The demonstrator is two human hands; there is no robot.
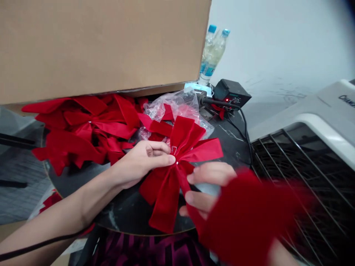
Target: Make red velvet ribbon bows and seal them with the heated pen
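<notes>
A red velvet ribbon bow (186,136) with several loops and tails spreads out over the black round table. My left hand (149,159) pinches it beside its centre, thumb on top, where a thin bent wire shows. On the bow's lower right, my right hand (210,188) has its curled fingers around a ribbon strip that runs from the centre. A wide piece of red ribbon (244,218), blurred by motion, covers the back of this hand and wrist. More red bows (91,125) lie heaped to the left of my left hand.
Behind the bows stands a large cardboard box (100,44). Crumpled clear plastic (180,103) lies beyond the bow. Two bottles (215,53) and a black control box (232,94) with a lit red light and cable are at the back right. A grilled white appliance (313,122) borders the right side.
</notes>
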